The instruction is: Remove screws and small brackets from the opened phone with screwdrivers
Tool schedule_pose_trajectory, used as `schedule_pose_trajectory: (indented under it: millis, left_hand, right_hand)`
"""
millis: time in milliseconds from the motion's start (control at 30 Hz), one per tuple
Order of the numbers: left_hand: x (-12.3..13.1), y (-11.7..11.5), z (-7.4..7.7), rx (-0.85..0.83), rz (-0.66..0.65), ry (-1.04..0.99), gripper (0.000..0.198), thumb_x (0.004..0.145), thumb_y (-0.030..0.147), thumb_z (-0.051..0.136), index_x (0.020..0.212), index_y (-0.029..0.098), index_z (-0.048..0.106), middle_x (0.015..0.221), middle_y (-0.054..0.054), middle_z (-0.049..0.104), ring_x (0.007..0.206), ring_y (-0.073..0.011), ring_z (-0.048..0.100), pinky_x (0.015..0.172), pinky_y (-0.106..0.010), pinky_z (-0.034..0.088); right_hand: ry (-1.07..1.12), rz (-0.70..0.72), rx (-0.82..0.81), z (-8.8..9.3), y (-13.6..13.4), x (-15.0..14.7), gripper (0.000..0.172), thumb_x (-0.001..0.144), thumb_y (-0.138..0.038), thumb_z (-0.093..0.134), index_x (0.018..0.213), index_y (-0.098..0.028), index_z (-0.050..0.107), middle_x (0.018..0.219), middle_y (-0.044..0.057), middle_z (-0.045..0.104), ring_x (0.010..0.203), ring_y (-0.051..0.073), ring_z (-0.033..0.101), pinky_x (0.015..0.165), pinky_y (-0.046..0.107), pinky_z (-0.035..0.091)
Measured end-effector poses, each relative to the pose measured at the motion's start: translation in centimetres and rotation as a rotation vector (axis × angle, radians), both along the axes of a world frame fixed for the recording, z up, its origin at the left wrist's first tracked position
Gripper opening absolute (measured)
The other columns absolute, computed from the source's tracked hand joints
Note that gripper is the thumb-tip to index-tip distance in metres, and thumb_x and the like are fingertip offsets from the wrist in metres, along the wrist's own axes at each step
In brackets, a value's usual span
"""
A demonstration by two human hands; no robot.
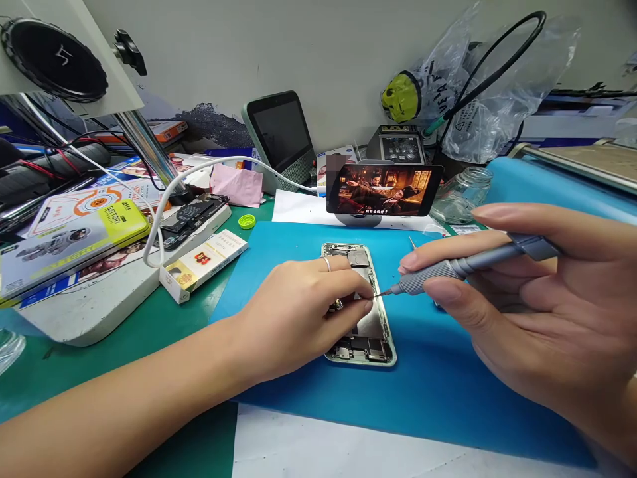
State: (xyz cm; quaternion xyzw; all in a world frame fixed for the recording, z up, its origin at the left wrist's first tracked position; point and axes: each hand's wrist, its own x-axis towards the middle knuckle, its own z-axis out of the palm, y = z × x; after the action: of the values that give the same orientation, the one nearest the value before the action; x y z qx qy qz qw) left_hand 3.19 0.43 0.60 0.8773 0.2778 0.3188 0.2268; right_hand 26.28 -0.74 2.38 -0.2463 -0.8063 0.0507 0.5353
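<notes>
An opened phone (371,332) with its back off lies lengthwise on a blue mat (438,385), its circuit parts exposed. My left hand (303,305) rests across the phone's middle, fingers curled and fingertips pinched at something tiny beside the phone's right edge. My right hand (537,312) grips a grey precision screwdriver (462,269) like a pen. Its thin tip points left and meets my left fingertips at the phone's right rim.
A second phone (385,189) playing video stands propped behind the mat. A glass jar (460,192) is right of it. At left: a cigarette box (204,262), green cap (247,221), white cable (164,206), microscope base (99,299) with cards. A small screen (281,136) stands at back.
</notes>
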Motion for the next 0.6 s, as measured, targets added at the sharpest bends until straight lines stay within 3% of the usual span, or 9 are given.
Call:
schedule_pose_trajectory:
  millis: [167,433,600]
  left_hand:
    - [0.08,0.04,0.03,0.007,-0.004,0.000,0.011,0.101,0.012,0.064,0.100,0.013,0.075,0.087,0.001,0.066,0.079,-0.0097,0.058,0.073,-0.021,0.042]
    - [0.00,-0.14,0.09,0.007,0.001,0.003,0.011,0.100,0.011,0.064,0.099,0.013,0.075,0.085,0.002,0.066,0.079,-0.0098,0.058,0.073,-0.021,0.042]
    - [0.02,-0.16,0.05,-0.006,0.004,-0.001,0.012,0.100,0.012,0.063,0.100,0.013,0.075,0.087,0.002,0.066,0.078,-0.0098,0.059,0.072,-0.022,0.042]
  right_hand:
    - [-0.007,-0.003,0.009,0.05,-0.05,0.07,0.068,0.088,0.000,0.077,0.147,-0.030,0.063,0.096,0.000,0.074,0.085,0.018,0.083,0.074,0.025,0.073]
    - [0.015,-0.004,0.028,0.06,0.04,0.11,0.069,0.086,-0.001,0.079,0.145,-0.035,0.065,0.107,0.002,0.082,0.080,0.021,0.084,0.060,0.029,0.072]
    - [0.028,-0.001,0.023,-0.03,-0.01,0.15,0.068,0.085,0.002,0.078,0.144,-0.031,0.067,0.096,-0.001,0.078,0.083,0.019,0.083,0.066,0.025,0.072]
